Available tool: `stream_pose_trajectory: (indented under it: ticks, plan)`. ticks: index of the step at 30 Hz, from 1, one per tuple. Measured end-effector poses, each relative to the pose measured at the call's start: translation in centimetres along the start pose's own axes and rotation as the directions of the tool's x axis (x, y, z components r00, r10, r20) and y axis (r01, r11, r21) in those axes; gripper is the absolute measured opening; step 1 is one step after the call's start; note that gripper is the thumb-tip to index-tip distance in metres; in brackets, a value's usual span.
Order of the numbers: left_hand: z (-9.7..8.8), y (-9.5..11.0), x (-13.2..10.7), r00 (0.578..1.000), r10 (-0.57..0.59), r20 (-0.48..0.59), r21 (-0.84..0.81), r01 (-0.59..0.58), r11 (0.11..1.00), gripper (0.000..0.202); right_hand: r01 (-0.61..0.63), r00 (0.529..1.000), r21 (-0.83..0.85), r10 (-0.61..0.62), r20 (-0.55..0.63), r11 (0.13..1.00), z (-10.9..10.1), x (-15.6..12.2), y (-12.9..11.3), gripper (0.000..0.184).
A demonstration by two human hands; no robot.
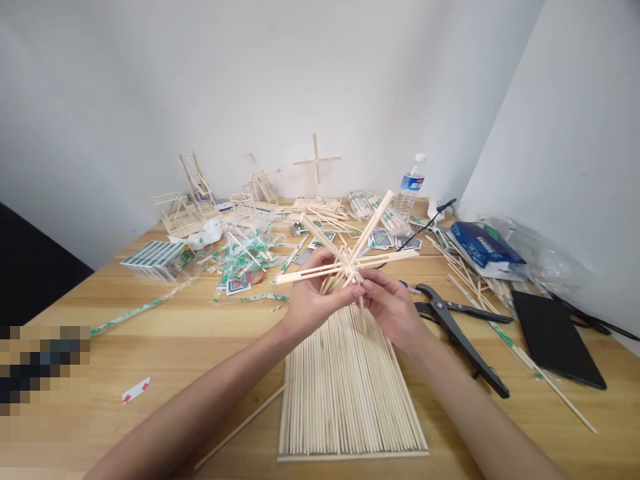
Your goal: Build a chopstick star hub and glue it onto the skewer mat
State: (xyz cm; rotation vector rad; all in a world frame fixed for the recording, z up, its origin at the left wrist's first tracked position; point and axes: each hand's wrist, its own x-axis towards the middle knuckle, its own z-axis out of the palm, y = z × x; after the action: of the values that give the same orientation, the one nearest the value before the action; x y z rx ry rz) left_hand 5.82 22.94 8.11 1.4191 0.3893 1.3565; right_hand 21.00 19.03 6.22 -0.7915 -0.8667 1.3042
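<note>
A star-shaped frame of pale wooden chopsticks is held up over the table, its arms crossing at a hub and spreading several ways. My left hand is closed around its left side near the hub. The fingers of my right hand pinch it just below and right of the hub, close to my left thumb. Below both hands lies a flat panel of chopsticks set side by side, with a crosspiece along its near edge. One loose chopstick lies at the panel's left.
Large black cutters and a black tablet lie at right, near a blue box. Torn wrappers and playing cards fill the back, with a water bottle. Wooden stick structures stand at back left.
</note>
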Motion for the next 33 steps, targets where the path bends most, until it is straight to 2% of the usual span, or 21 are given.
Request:
stream_pose_trajectory:
  ticks: [4, 12, 17, 20, 22, 25, 29, 31, 33]
  plan:
    - [0.2, 0.1, 0.0, 1.000, 0.017, -0.014, 0.015, -0.016, 1.000, 0.043, 0.003, 1.000, 0.004, -0.003, -0.011, 1.000, 0.1, 0.0, 0.0, 0.027]
    - [0.5, 0.4, -0.1, 1.000, -0.011, -0.015, -0.006, 0.011, 1.000, 0.047, 0.026, 0.999, -0.055, -0.027, -0.023, 0.998, 0.3, 0.0, -0.1, 0.027]
    - [0.4, 0.2, -0.1, 1.000, -0.016, -0.002, -0.035, 0.016, 0.999, 0.043, 0.064, 0.995, -0.210, -0.078, -0.058, 0.976, 0.2, -0.1, -0.3, 0.026]
    - [0.5, 0.3, -0.1, 1.000, -0.020, -0.012, -0.034, 0.019, 0.999, 0.043, 0.075, 0.987, -0.367, -0.121, -0.105, 0.927, -0.1, -0.2, -1.5, 0.030]
    - [0.6, 0.4, -0.1, 0.999, -0.027, -0.023, -0.032, 0.026, 0.999, 0.043, 0.071, 0.971, -0.500, -0.175, -0.164, 0.863, -0.6, -0.3, -3.0, 0.031]
    - [0.7, 0.6, -0.1, 0.999, -0.027, -0.037, -0.036, 0.026, 0.999, 0.041, 0.008, 0.915, -0.690, -0.283, -0.287, 0.724, -1.8, -1.4, -5.6, 0.026]
    - [0.8, 0.6, -0.1, 0.997, -0.040, -0.066, -0.029, 0.039, 0.999, 0.043, -0.144, 0.824, -0.813, -0.388, -0.414, 0.564, -5.2, -4.7, -8.1, 0.035]
    - [0.8, 0.5, 0.0, 0.996, -0.055, -0.074, -0.038, 0.053, 0.998, 0.049, -0.327, 0.773, -0.866, -0.420, -0.475, 0.378, -7.2, -6.5, -8.4, 0.039]
    - [0.8, 0.5, 0.1, 0.995, -0.071, -0.073, -0.056, 0.067, 0.996, 0.053, -0.442, 0.787, -0.872, -0.376, -0.489, 0.210, -8.9, -7.8, -8.0, 0.041]
